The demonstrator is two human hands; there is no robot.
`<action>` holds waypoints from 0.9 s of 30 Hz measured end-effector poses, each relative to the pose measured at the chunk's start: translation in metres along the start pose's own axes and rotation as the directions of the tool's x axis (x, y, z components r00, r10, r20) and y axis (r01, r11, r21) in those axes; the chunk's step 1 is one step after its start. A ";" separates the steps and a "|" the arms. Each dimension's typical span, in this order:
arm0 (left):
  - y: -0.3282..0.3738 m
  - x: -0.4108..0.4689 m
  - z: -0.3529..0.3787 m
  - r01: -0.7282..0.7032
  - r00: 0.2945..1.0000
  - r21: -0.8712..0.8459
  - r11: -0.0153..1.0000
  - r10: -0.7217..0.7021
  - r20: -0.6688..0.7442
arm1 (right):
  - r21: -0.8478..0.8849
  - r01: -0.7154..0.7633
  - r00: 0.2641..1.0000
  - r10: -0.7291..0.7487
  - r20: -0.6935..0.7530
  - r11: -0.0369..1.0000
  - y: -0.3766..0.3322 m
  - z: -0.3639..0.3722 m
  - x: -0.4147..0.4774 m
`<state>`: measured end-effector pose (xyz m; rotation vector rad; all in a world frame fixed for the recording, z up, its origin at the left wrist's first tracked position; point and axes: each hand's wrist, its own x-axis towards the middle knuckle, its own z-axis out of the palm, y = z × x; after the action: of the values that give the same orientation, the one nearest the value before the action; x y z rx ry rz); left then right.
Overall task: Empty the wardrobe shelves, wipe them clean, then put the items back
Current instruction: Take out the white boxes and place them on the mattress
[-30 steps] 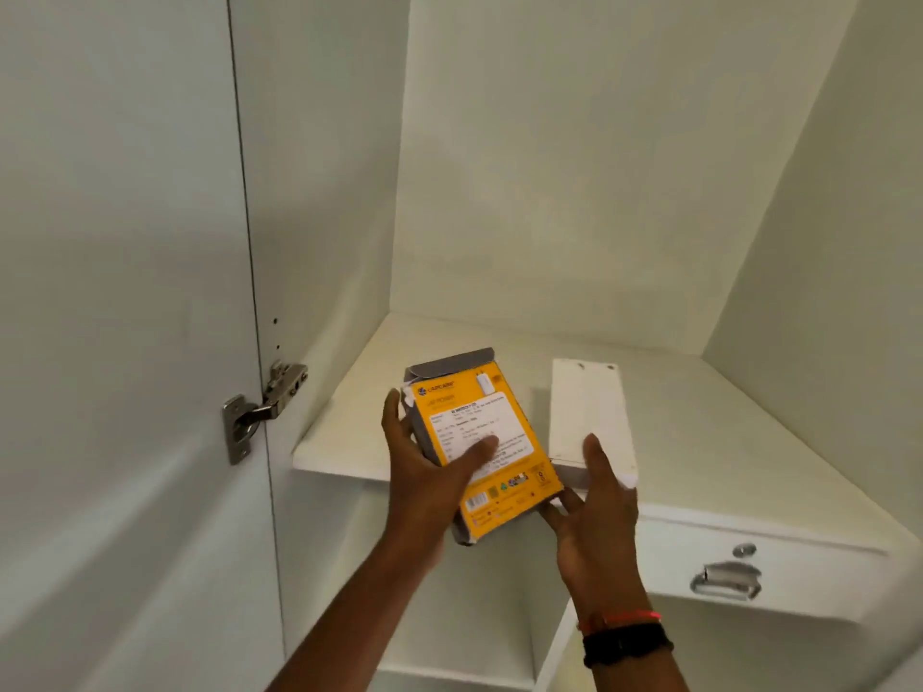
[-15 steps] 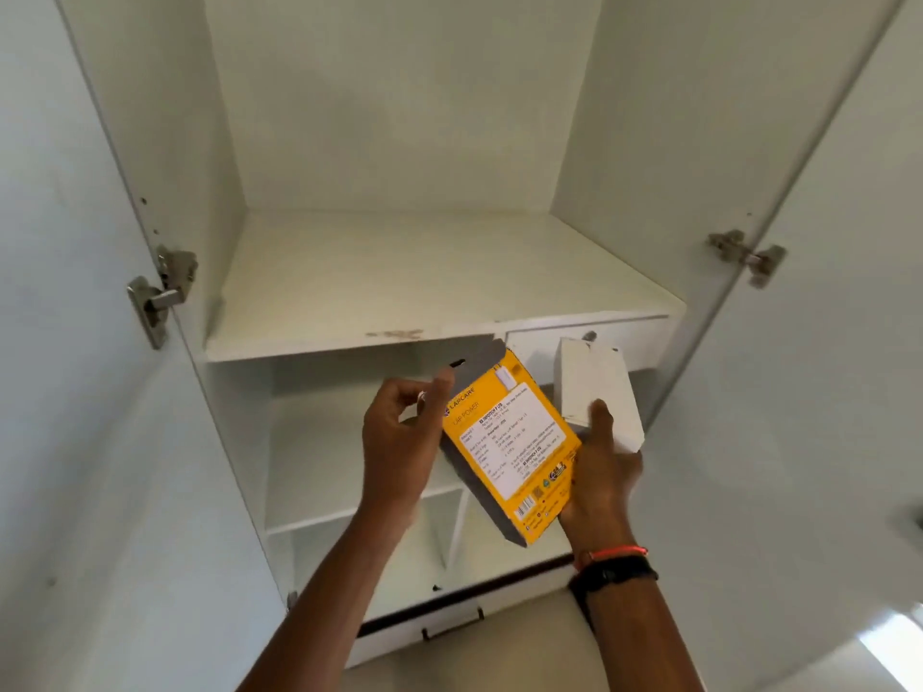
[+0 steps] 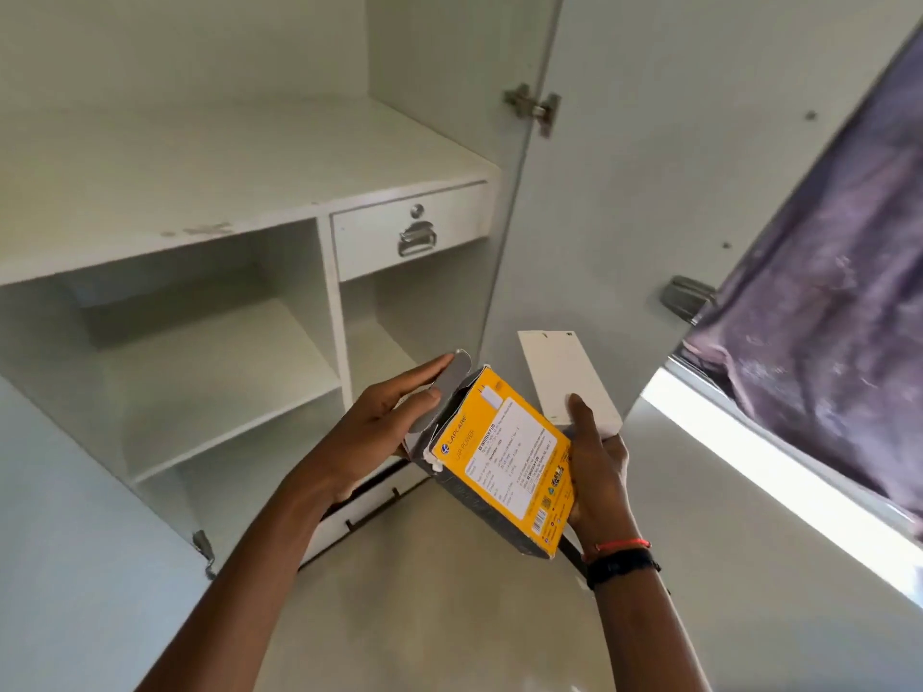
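Observation:
I hold a yellow and grey carton with a white label in front of the open white wardrobe. My left hand grips the carton's open grey flap end. My right hand supports the carton's lower right side, and its thumb presses a flat white box held behind the carton. The top shelf and the lower shelves carry nothing.
A small drawer with a metal handle sits under the top shelf at right. The right door stands open with a hinge. A purple cloth hangs at far right. A bottom drawer is below my hands.
Both boxes have come away from the top shelf and moved down and right with my hands. The view has swung right, showing the open right door and purple cloth.

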<state>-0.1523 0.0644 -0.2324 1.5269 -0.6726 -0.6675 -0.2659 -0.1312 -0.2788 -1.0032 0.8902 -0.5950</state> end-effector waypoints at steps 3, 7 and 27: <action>-0.004 -0.011 0.044 -0.026 0.996 0.080 0.996 0.019 0.082 | 0.051 0.017 0.998 -0.014 -0.057 0.999 0.004 -0.046 -0.017; -0.015 -0.030 0.091 -0.062 0.973 0.142 0.988 0.028 0.230 | 0.114 0.031 0.986 -0.012 -0.166 0.993 0.007 -0.103 -0.045; -0.035 -0.128 0.280 -0.098 0.605 0.251 0.963 -0.143 0.783 | 0.041 0.204 0.661 -0.107 -0.743 0.978 0.051 -0.340 -0.221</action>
<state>-0.4460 -0.0219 -0.2796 1.4338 -1.4840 -1.3640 -0.6698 -0.0941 -0.3319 -0.7131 1.4724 -1.2468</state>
